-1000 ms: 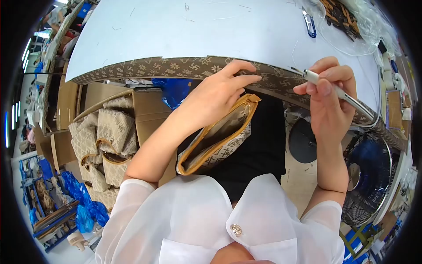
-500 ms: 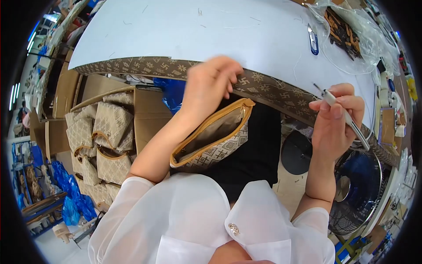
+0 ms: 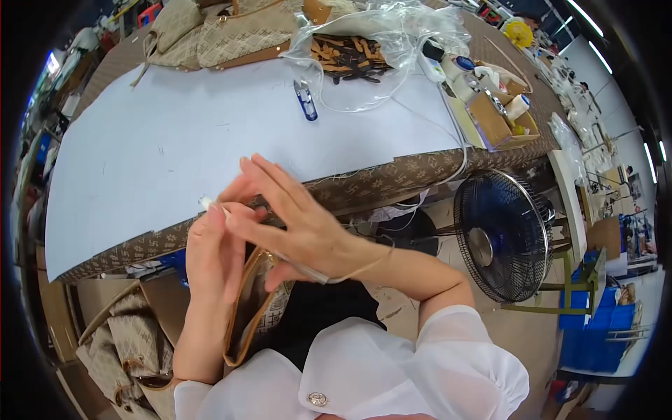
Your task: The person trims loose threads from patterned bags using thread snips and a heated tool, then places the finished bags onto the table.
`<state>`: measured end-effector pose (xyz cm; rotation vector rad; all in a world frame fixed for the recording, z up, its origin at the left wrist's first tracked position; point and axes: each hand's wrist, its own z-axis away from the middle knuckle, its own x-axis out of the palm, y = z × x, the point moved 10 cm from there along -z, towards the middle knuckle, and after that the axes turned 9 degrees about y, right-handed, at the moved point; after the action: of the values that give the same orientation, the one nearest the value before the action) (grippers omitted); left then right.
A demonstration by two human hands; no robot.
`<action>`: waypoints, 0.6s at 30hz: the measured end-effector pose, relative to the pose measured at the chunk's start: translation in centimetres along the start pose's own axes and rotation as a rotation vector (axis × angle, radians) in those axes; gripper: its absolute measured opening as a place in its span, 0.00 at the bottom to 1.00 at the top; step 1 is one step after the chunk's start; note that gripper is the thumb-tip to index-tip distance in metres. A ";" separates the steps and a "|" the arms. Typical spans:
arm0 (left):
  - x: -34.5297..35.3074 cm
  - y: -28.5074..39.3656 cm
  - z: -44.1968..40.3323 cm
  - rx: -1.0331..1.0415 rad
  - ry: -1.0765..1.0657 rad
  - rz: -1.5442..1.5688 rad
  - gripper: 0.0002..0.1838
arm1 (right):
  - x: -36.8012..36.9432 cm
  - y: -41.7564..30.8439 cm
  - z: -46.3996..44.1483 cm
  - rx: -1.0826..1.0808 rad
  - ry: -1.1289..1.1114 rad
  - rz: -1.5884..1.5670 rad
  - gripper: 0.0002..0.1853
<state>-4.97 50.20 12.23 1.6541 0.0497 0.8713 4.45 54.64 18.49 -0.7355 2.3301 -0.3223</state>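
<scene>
My left hand point(image 3: 206, 248) pinches a small white, partly see-through piece point(image 3: 206, 202) above the table's front edge. My right hand point(image 3: 301, 234) reaches across, its thumb beside the left fingertips and its other fingers stretched out. Under the right palm runs a slim white pen-like tool with a silvery rear end point(image 3: 318, 276); its front is hidden by the hands. On my lap, below both hands, a beige patterned pouch point(image 3: 273, 311) with tan trim stands with its zip mouth open, partly covered by my left forearm.
Blue thread snips point(image 3: 306, 101) and thread scraps lie on the white tabletop point(image 3: 133, 154). Behind are beige bags point(image 3: 245, 31) and a plastic bag of leather pieces point(image 3: 350, 56). A small carton point(image 3: 500, 119) sits right, above a floor fan point(image 3: 500, 238). More pouches point(image 3: 133, 343) fill a carton at lower left.
My view has swung right. My right hand has brought the pen-like tool across to my left hand, and the two hands now meet over the pouch, the left pinching the small white piece.
</scene>
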 end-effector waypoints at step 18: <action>-20.7 4.2 14.0 -0.119 0.248 -0.223 0.21 | -22.6 46.3 -1.0 0.704 0.019 1.487 0.15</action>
<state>-13.73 27.54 5.11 1.3930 0.3410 0.8851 -1.69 105.44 12.22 1.2824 1.9263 -0.3710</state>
